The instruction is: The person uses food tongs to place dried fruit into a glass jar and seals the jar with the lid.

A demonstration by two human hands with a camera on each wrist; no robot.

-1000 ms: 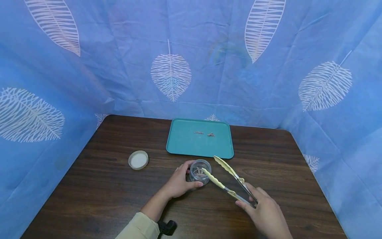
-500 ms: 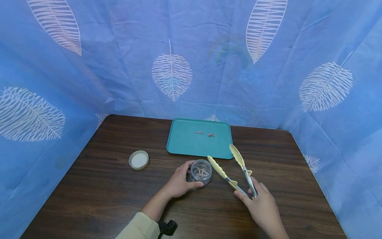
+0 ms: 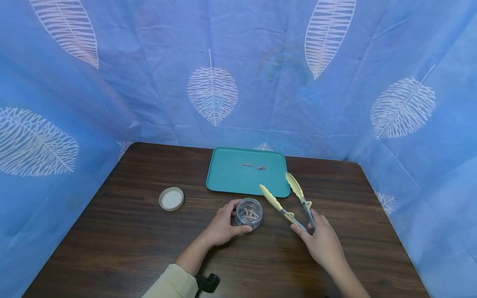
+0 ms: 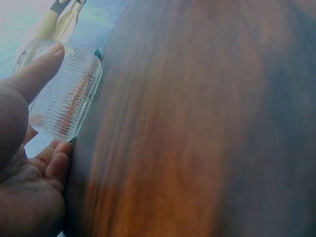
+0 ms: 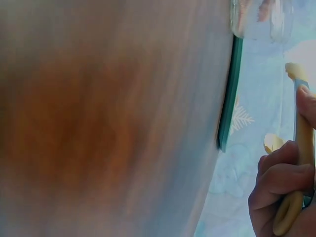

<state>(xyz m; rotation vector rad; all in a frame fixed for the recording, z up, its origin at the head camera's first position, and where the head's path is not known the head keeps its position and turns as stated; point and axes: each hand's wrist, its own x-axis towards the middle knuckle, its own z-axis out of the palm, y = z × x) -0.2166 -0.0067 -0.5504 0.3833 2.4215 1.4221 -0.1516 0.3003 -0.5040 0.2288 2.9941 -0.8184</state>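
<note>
My left hand (image 3: 223, 225) grips a clear glass jar (image 3: 249, 214) from its left side, thumb in front and fingers behind. Several thin brownish-pink strips lie in the bottom of the jar, and its mouth is uncovered. In the left wrist view the ribbed wall of the jar (image 4: 69, 94) shows between thumb and fingers. My right hand (image 3: 322, 242) holds tongs (image 3: 288, 215) with cream tips and metal arms. Spread apart, the tongs have nothing between their tips, which overlap the near right corner of a teal tray (image 3: 227, 178) in the head view.
A few brownish-pink strips (image 3: 262, 167) lie on the tray at the back of the dark wooden table (image 3: 123, 240). Left of the jar rests a round lid (image 3: 171, 199) with a white inside. Blue leaf-print cloth (image 3: 249, 95) hangs behind and beside the table.
The right hand has drawn the tongs out of the jar, moving them right and then away toward the tray's corner. The left hand and jar stay put.
</note>
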